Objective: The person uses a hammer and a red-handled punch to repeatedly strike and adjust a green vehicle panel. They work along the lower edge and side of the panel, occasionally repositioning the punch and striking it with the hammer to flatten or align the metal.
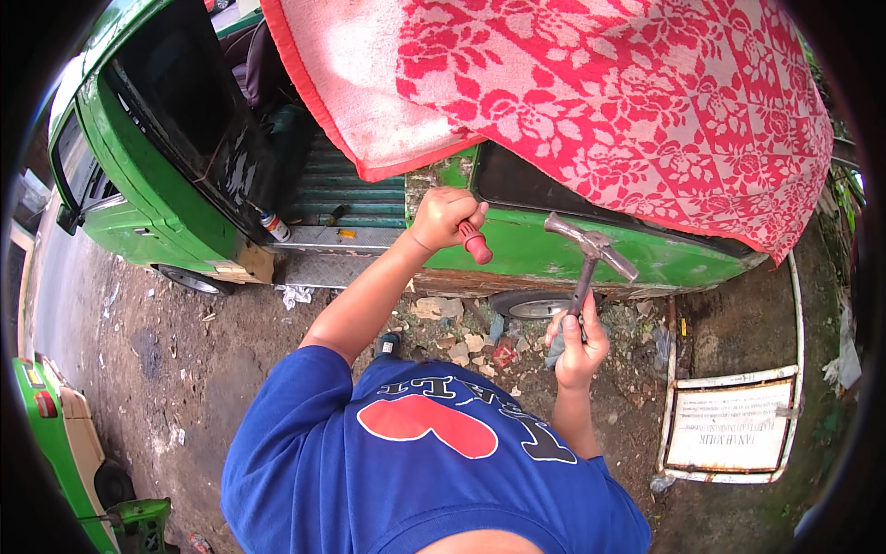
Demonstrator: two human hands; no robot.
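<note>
My left hand (447, 218) is closed round a red-handled tool (475, 244), and the butt of its handle sticks out below my fist. That tool's working end is hidden, so I cannot tell its exact kind. The fist is beside the rear edge of the doorway of a green van (521, 242), where the paint is patchy and worn. To the right, my right hand (580, 349) grips a metal hammer (592, 247) low on its shaft, one finger lying along it. The hammer's head is up, in front of the green side panel and apart from the red handle.
A red and white floral blanket (637, 92) drapes over the van. In the doorway are a spray can (274, 226) and a small dark tool (336, 214). Rubble (461, 343) lies by the rear wheel (537, 305). A framed sign (731, 427) lies at right; another green vehicle (69, 448) stands lower left.
</note>
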